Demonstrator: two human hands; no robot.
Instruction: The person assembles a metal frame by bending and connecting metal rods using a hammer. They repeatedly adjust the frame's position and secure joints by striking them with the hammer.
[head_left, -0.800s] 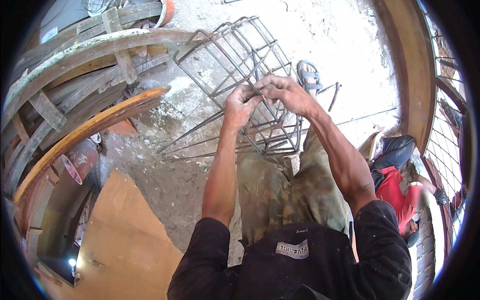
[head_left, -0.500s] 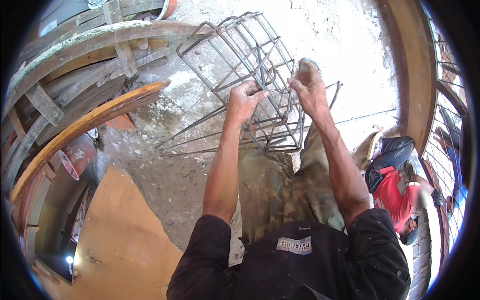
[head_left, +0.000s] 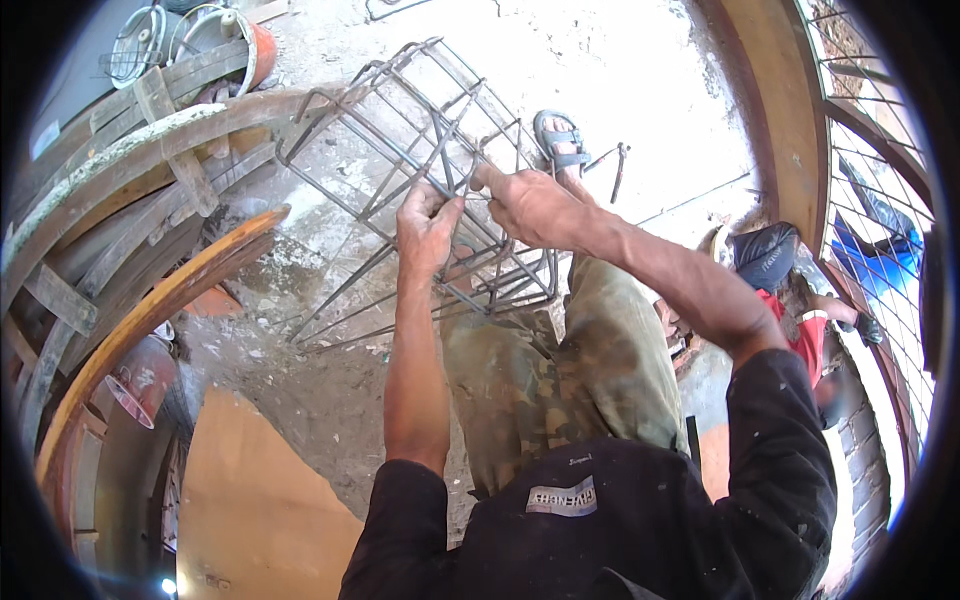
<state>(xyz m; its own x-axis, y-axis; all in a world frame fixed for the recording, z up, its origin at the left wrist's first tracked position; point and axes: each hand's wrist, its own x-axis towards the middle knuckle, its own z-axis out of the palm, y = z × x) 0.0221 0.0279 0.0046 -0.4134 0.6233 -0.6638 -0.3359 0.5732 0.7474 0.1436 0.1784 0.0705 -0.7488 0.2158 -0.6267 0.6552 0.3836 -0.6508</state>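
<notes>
Directly left of my grey sandal [head_left: 558, 135] is a steel cage [head_left: 363, 214]. My left hand [head_left: 427, 228] pinches it; my right hand [head_left: 537, 207] curls its fingers against it, grip unclear. If my pinch loosened, the cage could shift, scraping my bare skin.

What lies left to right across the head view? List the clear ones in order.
Lower red bucket, brown board, left hand, right hand, metal grille.

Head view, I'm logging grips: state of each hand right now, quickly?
Left hand: closed on the metal cage.
Right hand: curled; whether gripping anything cannot be told.
</notes>
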